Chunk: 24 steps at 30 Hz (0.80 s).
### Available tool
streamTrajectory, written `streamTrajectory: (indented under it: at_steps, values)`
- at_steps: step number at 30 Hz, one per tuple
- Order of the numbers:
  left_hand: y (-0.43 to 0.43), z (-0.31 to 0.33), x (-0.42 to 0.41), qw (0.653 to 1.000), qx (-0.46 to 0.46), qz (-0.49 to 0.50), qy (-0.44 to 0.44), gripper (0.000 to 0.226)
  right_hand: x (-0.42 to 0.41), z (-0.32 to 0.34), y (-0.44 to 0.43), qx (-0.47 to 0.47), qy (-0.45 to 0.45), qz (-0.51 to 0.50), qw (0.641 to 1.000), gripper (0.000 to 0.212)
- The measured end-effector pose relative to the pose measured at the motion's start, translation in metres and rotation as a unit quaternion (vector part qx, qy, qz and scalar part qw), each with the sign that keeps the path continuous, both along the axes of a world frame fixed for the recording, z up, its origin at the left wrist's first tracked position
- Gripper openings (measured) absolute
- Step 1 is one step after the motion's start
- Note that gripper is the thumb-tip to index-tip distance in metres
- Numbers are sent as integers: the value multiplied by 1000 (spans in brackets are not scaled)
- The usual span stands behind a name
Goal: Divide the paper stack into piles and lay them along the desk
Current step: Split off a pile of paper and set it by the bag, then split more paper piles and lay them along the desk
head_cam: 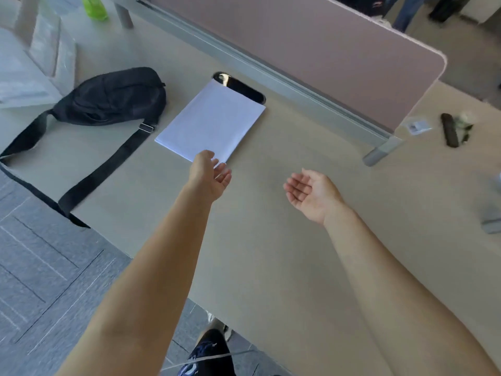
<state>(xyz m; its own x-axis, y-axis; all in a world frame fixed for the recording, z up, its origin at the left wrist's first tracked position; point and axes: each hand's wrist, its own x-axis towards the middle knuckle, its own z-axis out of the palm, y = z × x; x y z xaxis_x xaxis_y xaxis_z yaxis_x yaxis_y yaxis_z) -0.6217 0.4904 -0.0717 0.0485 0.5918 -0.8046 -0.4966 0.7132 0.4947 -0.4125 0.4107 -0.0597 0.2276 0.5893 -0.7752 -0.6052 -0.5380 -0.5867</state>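
A white paper stack (214,120) lies flat on the beige desk (271,240), its far corner resting over a glossy black cable cover (244,88). My left hand (210,175) reaches to the stack's near corner, fingers loosely open, its fingertips at the paper's edge. My right hand (311,192) hovers over the bare desk to the right of the stack, palm up, fingers relaxed and holding nothing.
A black sling bag (108,96) with a long strap lies left of the stack. A pink divider panel (325,50) runs along the desk's back. A dark case and small items (452,128) sit at the far right. A green bottle (95,6) stands at the back left.
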Motion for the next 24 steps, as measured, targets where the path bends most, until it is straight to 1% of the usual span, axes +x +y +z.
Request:
streamTrajectory:
  at_steps: [3,6,8,10,13,17,20,24]
  values:
    - [-55,26,52,998,40,-48,-6,16,44,40,-78,45,-10,-41,998,28]
    - [-126,55,111,990,75,-116,-22,14,92,77,-175,85,-22,-88,992,27]
    - [-179,76,151,979,95,-179,-33,14,123,102,-244,107,-46,-114,987,26]
    - [-235,99,190,961,116,-247,-36,17,151,126,-312,119,-86,-140,979,25]
    - [-317,126,246,925,148,-347,-38,20,187,157,-410,130,-147,-184,963,24]
    - [-403,145,308,872,170,-456,-60,17,221,183,-512,121,-194,-229,946,23]
    - [-448,150,345,843,180,-502,-73,17,240,190,-567,108,-206,-265,936,21]
    - [-480,149,387,826,217,-510,-100,24,261,201,-618,72,-238,-301,921,19]
